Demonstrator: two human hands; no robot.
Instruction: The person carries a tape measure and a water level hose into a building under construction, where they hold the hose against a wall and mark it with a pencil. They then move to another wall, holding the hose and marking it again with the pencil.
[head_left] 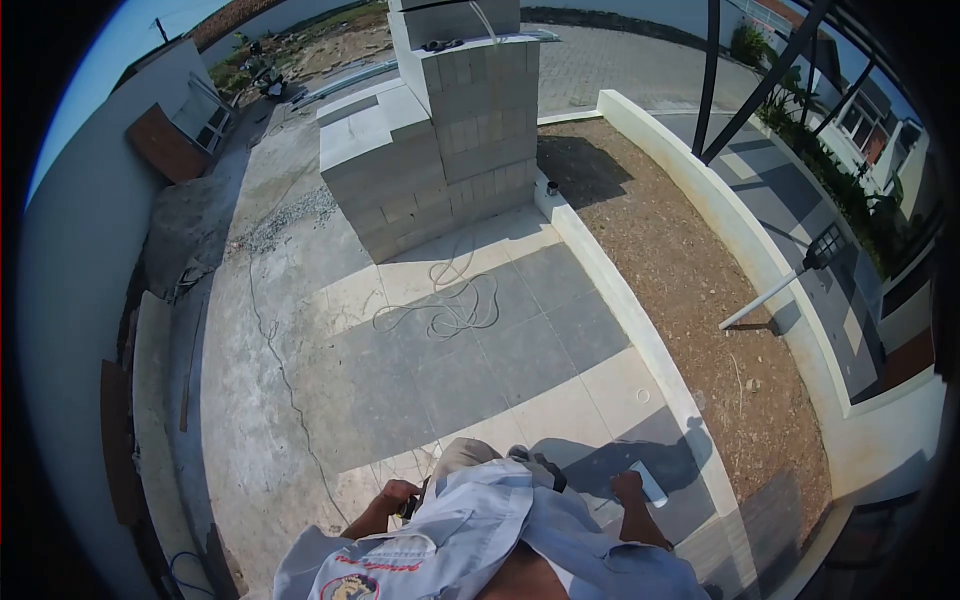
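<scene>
My left hand (400, 492) is at my left side with its fingers curled. A small dark and yellow thing (407, 509) shows at its edge, too small to name. On the other side my right hand (627, 486) is closed on a white flat rectangular object (650, 484), which sticks out past the fingers. Both hands hang beside my light blue shirt (470, 520). Grey and cream floor tiles (470, 385) lie below and ahead of me.
A thin loose cable (465, 310) lies coiled on the tiles. Ahead stands a tall stack of pale blocks (480, 120). A low white curb (640, 365) borders a strip of soil on the right, where a lamp post (770, 295) leans. Cracked concrete (255, 400) runs along the left.
</scene>
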